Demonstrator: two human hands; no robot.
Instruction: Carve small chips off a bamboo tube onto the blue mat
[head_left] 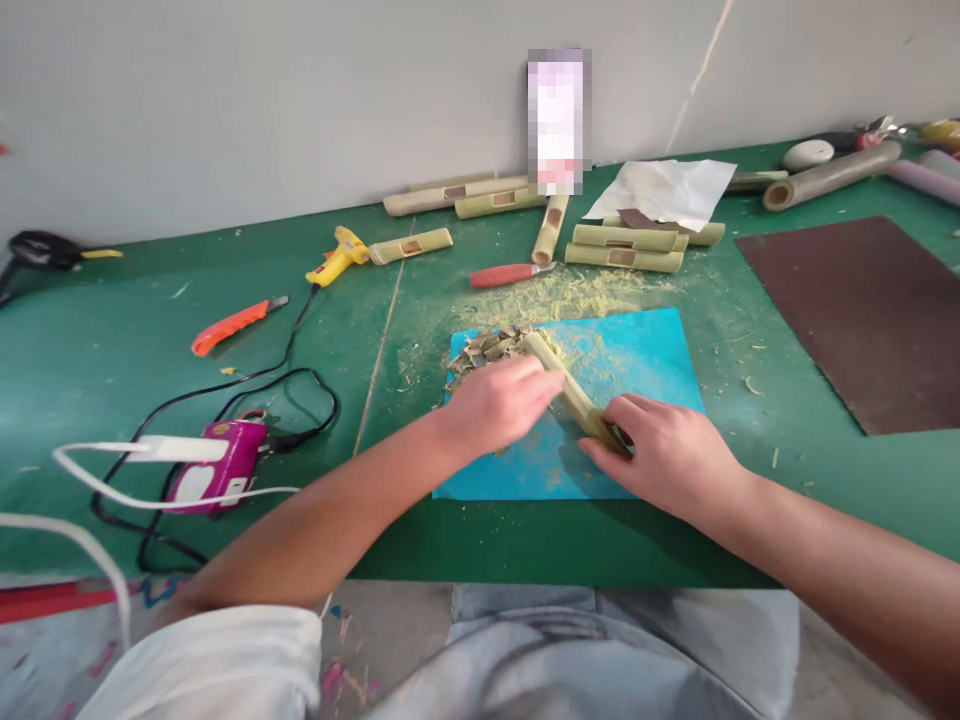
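A pale green bamboo tube (576, 392) lies slantwise over a blue sheet (652, 350), its far end pointing up and left. My left hand (499, 400) is closed, with its fingertips against the tube's upper half. At the near end, my right hand (667, 440) grips the tube between thumb and fingers. A small dark patch shows by the right fingers; whether it is the tube's opening or a separate piece, I cannot tell. Just beyond my left hand is a heap of bamboo chips (491, 348), with yellowish shavings scattered around.
Several notched bamboo tubes (626, 258) lie at the back, near a red-handled knife (510, 275) and white paper (660, 192). Leftward are a yellow glue gun (341, 255), an orange cutter (232, 325) and a purple power strip (217, 465) with cables. Brown sandpaper (855, 320) lies right.
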